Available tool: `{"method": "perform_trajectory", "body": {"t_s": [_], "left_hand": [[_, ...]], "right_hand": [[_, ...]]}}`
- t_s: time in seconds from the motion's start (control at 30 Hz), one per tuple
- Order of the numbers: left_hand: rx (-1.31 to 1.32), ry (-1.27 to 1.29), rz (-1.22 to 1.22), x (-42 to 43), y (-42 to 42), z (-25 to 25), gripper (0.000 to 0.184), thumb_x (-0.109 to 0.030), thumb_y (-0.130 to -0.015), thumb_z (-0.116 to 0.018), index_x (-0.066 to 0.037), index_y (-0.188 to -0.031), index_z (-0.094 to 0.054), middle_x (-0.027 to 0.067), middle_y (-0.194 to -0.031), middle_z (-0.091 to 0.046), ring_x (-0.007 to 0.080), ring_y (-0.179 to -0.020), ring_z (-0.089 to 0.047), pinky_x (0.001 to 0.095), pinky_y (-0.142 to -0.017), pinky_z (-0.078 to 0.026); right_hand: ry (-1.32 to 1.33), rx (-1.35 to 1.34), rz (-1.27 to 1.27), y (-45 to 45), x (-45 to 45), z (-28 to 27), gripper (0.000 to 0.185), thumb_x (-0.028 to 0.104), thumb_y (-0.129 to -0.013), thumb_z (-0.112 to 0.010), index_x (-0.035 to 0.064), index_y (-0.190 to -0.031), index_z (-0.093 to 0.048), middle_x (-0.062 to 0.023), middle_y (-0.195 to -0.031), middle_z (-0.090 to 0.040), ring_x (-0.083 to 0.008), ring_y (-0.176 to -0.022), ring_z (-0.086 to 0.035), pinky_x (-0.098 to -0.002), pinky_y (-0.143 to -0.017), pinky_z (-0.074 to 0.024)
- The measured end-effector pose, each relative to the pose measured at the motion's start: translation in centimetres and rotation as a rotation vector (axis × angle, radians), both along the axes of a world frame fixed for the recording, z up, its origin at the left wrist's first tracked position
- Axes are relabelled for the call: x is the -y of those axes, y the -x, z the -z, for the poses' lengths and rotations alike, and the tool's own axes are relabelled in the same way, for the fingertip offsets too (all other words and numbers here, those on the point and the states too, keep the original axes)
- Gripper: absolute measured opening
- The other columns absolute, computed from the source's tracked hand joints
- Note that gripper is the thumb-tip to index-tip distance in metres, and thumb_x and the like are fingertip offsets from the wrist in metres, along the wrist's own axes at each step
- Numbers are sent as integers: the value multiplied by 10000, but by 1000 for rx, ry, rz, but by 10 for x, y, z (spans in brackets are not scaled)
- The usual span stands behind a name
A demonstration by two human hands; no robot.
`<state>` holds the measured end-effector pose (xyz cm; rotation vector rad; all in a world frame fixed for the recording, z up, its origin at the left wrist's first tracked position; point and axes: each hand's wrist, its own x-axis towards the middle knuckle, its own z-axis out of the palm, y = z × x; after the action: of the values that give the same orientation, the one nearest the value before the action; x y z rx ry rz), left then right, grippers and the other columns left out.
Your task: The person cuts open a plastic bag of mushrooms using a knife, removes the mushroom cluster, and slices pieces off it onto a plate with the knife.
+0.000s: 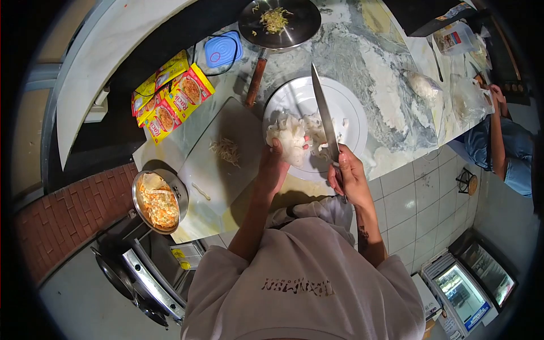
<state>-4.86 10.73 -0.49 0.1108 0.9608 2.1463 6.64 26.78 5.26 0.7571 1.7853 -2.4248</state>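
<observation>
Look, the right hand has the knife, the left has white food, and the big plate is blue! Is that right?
Not quite: the head view shows the plate is white, not blue. The right hand has the knife, and the left hand the white food.

Left on desk [391,105]: yellow-and-red food packets [178,105] overlapping, blue plastic box [224,52] near them. Right end: clear tub [456,38] with a label, plastic bag [467,102], person [501,147] in blue near the bag. Off desk: stool [466,181] on tiled floor [412,201], glass-door fridge [462,294] lit inside, brick-pattern strip [73,209] far left.
</observation>
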Motion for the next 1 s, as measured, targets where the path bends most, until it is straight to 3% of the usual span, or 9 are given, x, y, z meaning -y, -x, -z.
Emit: {"method": "perform_trajectory", "body": {"t_s": [0.1,0.17,0.4,0.6,0.67,0.7,0.77,0.9,1.0], "left_hand": [[4,32,-8,0,-2,2,647,-473,-988,-488,13,-1401,-381,149,-1361,-500,243,-1253,-497,429,-1079,-369],[39,99,19,1,-5,4,591,-429,-1008,-471,9,-1396,-390,132,-1356,-505,220,-1248,-498,401,-1078,-365],[17,161,13,-2,-8,6,541,-396,-1020,-461,1,-1386,-412,109,-1338,-518,198,-1249,-490,374,-1064,-373],[20,170,43,-3,-9,1,541,-417,-1022,-448,-7,-1374,-425,100,-1329,-520,170,-1233,-493,354,-1037,-392],[9,327,22,-6,-12,0,543,-445,-1021,-436,-2,-1333,-467,70,-1173,-596,117,-1045,-565,305,-885,-459],[9,331,25,-4,-12,-1,543,-445,-1021,-436,-2,-1333,-467,70,-1173,-596,117,-1045,-565,305,-885,-459],[-217,428,118,-2,-12,-3,541,-468,-1018,-429,-3,-1280,-513,20,-978,-625,71,-823,-551,263,-707,-451],[-277,412,73,1,-14,4,538,-479,-1016,-424,-5,-1242,-544,-23,-830,-600,44,-677,-472,243,-586,-386],[-135,472,176,4,-12,6,573,-486,-1011,-433,8,-1292,-502,29,-987,-631,85,-826,-568,271,-712,-464]], "right_hand": [[-64,70,-41,4,0,-2,555,437,-1051,-321,-13,-1342,-465,-10,-541,-483,-55,-400,-401,-214,-403,-320],[-222,72,-57,6,1,-2,451,389,-1061,-317,-7,-1200,-483,-25,-536,-479,-64,-388,-377,-220,-400,-313],[-388,88,-19,2,1,11,347,357,-1059,-353,22,-1074,-441,-12,-550,-486,-78,-473,-464,-238,-475,-351],[-304,125,-71,2,-2,-12,494,395,-1056,-317,-25,-1291,-425,-53,-568,-506,-135,-528,-506,-292,-553,-409],[-255,33,-135,5,3,-24,555,388,-1060,-298,-35,-1418,-330,-63,-609,-519,-133,-553,-508,-286,-565,-409],[-252,34,-132,5,8,-19,555,388,-1060,-298,-35,-1418,-330,-63,-609,-519,-133,-553,-508,-286,-565,-409],[-294,1,-164,4,16,-5,565,370,-1064,-288,-42,-1450,-300,-53,-633,-513,-132,-559,-500,-283,-570,-407],[-205,21,-127,5,19,-2,544,338,-1067,-305,-50,-1447,-320,-38,-619,-495,-129,-558,-491,-283,-574,-410],[-309,-5,-103,4,20,0,520,319,-1066,-328,-62,-1415,-384,-31,-601,-474,-117,-553,-477,-276,-564,-407]]}}
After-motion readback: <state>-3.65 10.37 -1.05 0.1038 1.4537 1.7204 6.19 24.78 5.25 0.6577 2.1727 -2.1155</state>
